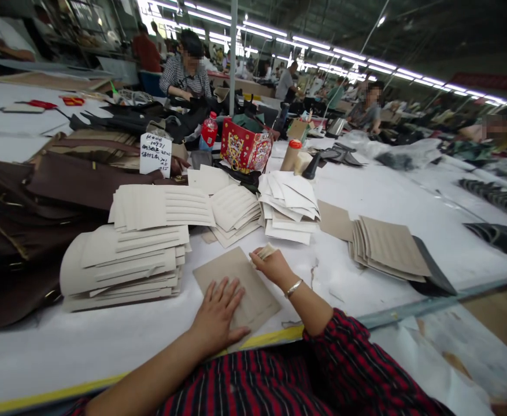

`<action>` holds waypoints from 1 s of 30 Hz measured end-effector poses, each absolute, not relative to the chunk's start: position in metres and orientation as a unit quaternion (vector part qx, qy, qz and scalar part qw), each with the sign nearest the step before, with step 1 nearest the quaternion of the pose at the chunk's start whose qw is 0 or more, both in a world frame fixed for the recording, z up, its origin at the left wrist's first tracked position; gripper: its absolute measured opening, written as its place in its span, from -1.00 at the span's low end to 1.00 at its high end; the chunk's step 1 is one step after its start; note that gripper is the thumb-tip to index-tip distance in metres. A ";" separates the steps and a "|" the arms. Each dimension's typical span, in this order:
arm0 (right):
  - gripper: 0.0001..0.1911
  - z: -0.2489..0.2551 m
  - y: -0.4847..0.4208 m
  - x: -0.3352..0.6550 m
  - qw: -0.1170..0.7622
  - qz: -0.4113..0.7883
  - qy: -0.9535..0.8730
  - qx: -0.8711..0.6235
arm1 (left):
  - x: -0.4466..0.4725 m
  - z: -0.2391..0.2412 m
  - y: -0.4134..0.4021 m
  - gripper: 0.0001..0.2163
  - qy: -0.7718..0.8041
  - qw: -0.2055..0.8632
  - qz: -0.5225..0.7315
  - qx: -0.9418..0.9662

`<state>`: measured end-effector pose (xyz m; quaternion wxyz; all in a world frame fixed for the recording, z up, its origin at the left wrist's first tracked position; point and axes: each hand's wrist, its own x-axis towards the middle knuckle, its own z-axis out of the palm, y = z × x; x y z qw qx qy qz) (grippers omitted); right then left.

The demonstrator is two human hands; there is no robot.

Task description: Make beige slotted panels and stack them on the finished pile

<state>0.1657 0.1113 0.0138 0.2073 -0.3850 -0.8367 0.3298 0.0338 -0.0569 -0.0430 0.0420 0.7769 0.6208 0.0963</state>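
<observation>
A taupe rectangular panel lies on the white table in front of me. My left hand rests flat on its left part with the fingers spread. At the panel's upper right edge, my right hand is closed round a small cream-coloured piece; most of that piece is hidden by the fingers. Beyond my hands stand a tall stack of cream sheets, a smaller fanned stack and a pile of white sheets. To the right is a stack of taupe panels.
Dark brown leather pieces are heaped at the left. Behind the stacks are a handwritten card, a red-labelled bottle, a patterned red box and an orange-capped container. Yellow tape edges the table. Other people work farther back.
</observation>
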 end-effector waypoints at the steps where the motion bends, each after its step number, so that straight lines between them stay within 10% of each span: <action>1: -0.74 0.012 0.115 0.162 0.215 0.334 -0.835 -0.381 | 0.034 -0.043 -0.057 -0.28 0.623 0.044 0.097 0.775; 30: -0.71 0.018 0.069 0.212 0.112 0.241 -0.888 -0.376 | 0.033 -0.043 -0.054 -0.28 0.630 0.086 0.124 0.762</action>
